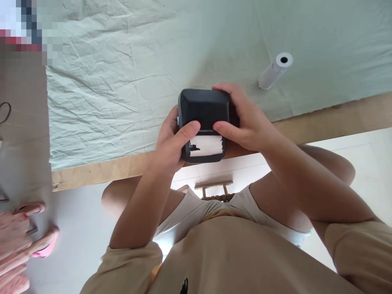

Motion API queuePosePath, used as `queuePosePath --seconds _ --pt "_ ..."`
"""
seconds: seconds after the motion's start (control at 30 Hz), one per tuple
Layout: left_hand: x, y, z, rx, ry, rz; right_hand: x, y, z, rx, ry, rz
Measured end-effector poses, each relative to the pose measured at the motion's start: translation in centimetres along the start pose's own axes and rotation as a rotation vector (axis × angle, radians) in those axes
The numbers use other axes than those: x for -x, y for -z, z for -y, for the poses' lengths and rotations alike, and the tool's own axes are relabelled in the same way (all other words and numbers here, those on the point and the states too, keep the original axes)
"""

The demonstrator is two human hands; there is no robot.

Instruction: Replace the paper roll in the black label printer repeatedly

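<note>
Both hands grip a small black label printer (pixel 206 110) above the near edge of the table. My left hand (pixel 174 141) wraps its left side, with the thumb lying on top. From the right, my right hand (pixel 241 118) holds it, thumb also on top and fingers round the far corner. On the printer's near part sits a white patch of torn paper (pixel 208 146) with ragged edges. A white paper roll (pixel 274 71) with a dark core hole stands on the cloth, beyond my right hand and apart from it.
A wrinkled pale green cloth (pixel 107 90) covers the table, leaving a bare wooden edge (pixel 101 173) along the near side. At the lower left, another person's foot in a pink slipper (pixel 50 243) rests on the floor. A wooden stool rung (pixel 214 184) shows between my legs.
</note>
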State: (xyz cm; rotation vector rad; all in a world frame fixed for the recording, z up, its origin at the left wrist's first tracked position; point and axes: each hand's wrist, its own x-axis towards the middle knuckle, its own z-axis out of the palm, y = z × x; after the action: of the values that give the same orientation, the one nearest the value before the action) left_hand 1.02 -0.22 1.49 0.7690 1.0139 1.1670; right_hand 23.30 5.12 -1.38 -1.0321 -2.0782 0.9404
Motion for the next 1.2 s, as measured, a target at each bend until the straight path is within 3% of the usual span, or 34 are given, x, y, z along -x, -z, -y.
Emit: queuePosePath --seconds 0.37,0.5,0.67,0.97,1.07,1.2 --pt "0.0 -0.2 0.6 0.062 -0.070 0.048 -0.5 0.1 1.1 -0.024 -0.005 -0.018" --pt "0.1 -0.2 0.7 0.029 -0.033 -0.003 -0.4 0.1 1.3 -0.007 0.024 -0.041" --pt "-0.6 -0.1 0.4 0.097 -0.013 0.101 -0.3 0.3 1.1 0.061 0.002 -0.027" --pt "-0.1 -0.9 0.1 0.165 0.056 0.005 0.2 0.9 1.4 0.007 -0.091 0.002" --pt "0.0 -1.0 -0.1 0.182 -0.005 -0.082 0.5 1.0 1.8 -0.047 -0.051 -0.002" --pt "-0.2 -0.9 -0.7 0.076 0.121 -0.152 0.6 1.0 2.3 -0.033 0.004 -0.016"
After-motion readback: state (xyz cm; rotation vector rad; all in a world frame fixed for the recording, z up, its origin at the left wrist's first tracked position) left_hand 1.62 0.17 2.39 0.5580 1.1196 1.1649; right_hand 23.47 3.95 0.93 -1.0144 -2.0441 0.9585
